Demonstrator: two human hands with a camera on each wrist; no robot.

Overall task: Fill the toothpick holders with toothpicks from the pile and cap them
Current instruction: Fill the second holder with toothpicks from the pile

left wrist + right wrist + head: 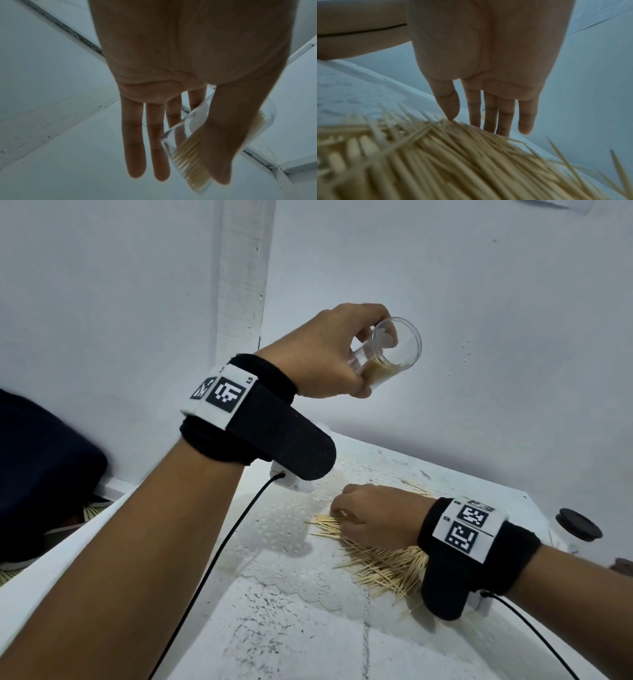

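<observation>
My left hand point(376, 361) is raised well above the table and holds a clear toothpick holder point(397, 350), tilted with its open mouth toward the right. A layer of toothpicks lies along its lower side. In the left wrist view the thumb point(221, 148) lies across the holder point(187, 152), while two fingers hang straight beside it. My right hand point(339, 513) is down on the toothpick pile point(383, 566) on the white table. There the fingertips point(489, 128) and thumb touch the far edge of the pile point(453, 162), with a gap between them.
A capped holder with a dark brown lid point(579, 523) stands at the table's right edge, and another dark lid point(623, 565) peeks in nearer me. A lace-patterned cloth point(274, 529) covers the table. A dark blue object point(41, 474) sits at the left. White walls close in behind.
</observation>
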